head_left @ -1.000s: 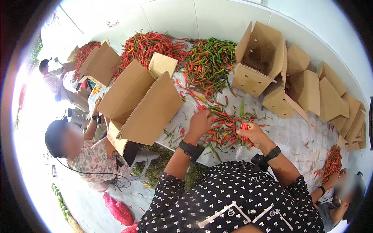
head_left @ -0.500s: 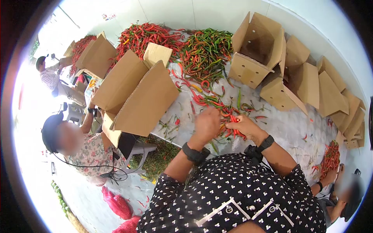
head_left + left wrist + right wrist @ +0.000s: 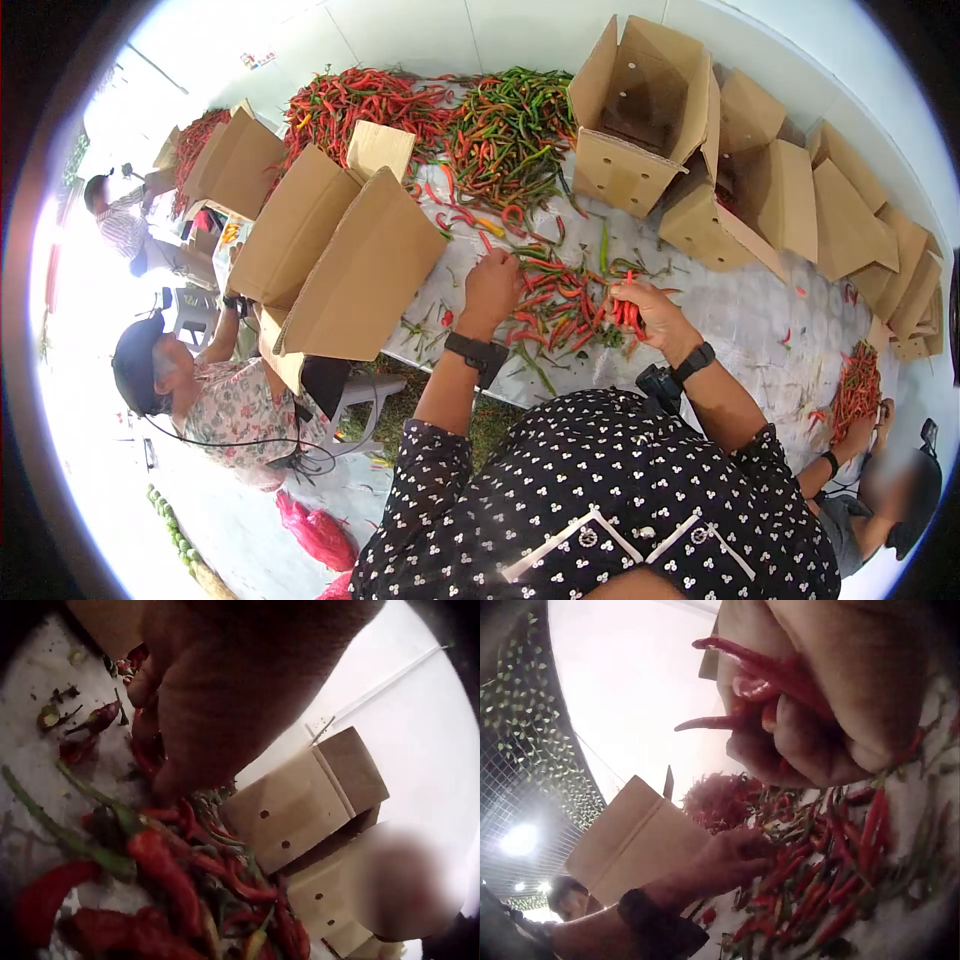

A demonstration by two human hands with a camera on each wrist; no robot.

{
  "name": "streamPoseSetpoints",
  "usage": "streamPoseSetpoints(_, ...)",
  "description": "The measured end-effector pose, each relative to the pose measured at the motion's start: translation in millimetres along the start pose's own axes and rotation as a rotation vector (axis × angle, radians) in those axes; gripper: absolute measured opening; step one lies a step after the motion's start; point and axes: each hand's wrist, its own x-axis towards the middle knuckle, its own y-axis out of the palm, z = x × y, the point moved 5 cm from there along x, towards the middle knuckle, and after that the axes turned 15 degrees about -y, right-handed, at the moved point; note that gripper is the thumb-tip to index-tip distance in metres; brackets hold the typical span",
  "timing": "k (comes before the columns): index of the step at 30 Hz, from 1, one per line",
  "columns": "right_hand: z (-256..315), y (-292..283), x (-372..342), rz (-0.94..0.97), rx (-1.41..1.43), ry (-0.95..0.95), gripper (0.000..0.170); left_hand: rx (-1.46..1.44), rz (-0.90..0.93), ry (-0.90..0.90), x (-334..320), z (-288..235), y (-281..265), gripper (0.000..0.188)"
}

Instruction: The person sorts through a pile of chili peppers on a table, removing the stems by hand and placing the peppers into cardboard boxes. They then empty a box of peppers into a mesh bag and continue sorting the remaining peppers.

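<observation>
My right hand [image 3: 658, 318] grips a small bunch of red chili peppers [image 3: 780, 675], their tips poking out past the curled fingers in the right wrist view. It is just above the right side of a loose spread of red and green chilies [image 3: 560, 310] on the pale table covering. To the left, my left hand [image 3: 490, 295] reaches down at the spread's left edge. In the left wrist view its fingers and thumb curl about a red chili [image 3: 144, 754], partly hidden by the hand. More chilies [image 3: 169, 877] lie close below it.
Heaps of red chilies [image 3: 355, 110] and mixed green chilies [image 3: 510, 130] stand along the wall. An open cardboard box [image 3: 365, 265] is at left; several more, including a tall box [image 3: 630, 170], line the right. A seated person [image 3: 215, 390] is at left, another [image 3: 880, 500] at right.
My left hand came in to the right hand, then moved back left to the spread's edge. My right hand, still gripping its bunch, dipped toward the body and is now raised and turned outward.
</observation>
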Motion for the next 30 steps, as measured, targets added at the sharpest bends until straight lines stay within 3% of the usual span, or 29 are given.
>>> streamPoseSetpoints(3, -7.9, 2.3, 2.1, -0.052, 0.010, 0.044, 0.014, 0.007, 0.075, -0.052, -6.9, 6.6, 11.6, 0.027)
streamPoseSetpoints(6, -11.7, 12.1, 5.2, -0.041, 0.010, 0.058, 0.013, -0.015, 0.005, -0.042, -14.8, 7.2, 5.2, 0.024)
streamPoseSetpoints(8, -18.5, 16.4, 9.0, 0.043, 0.012, 0.097, 0.013, -0.406, 0.015, -0.111, -17.9, 10.9, -5.6, 0.015)
streamPoseSetpoints(9, -19.4, 17.5, 10.7, 0.042, 0.013, 0.099, 0.013, -0.405, 0.017, -0.111, -17.8, 10.6, -9.1, 0.015)
streamPoseSetpoints(11, -16.8, 23.6, 14.8, 0.039, -0.037, 0.068, 0.014, -1.011, 0.329, -0.466, -17.5, 21.1, 0.1, 0.009)
streamPoseSetpoints(17, -14.6, 34.2, 23.3, 0.032, -0.075, 0.050, 0.016, -1.453, 0.497, -0.641, -28.9, 10.0, 2.2, 0.005)
streamPoseSetpoints(23, -10.6, 41.0, 21.0, 0.069, -0.127, 0.020, 0.022, -1.736, 0.711, -0.431, -31.9, -5.4, -1.9, 0.007)
streamPoseSetpoints(27, -9.6, 44.0, 20.6, 0.095, -0.133, -0.010, 0.023, -1.905, 0.732, -0.519, -38.3, -17.9, -13.2, 0.011)
streamPoseSetpoints(30, -10.0, 43.9, 19.3, 0.115, -0.155, 0.007, 0.025, -2.083, 0.839, -0.383, -39.1, -24.4, -13.5, 0.014)
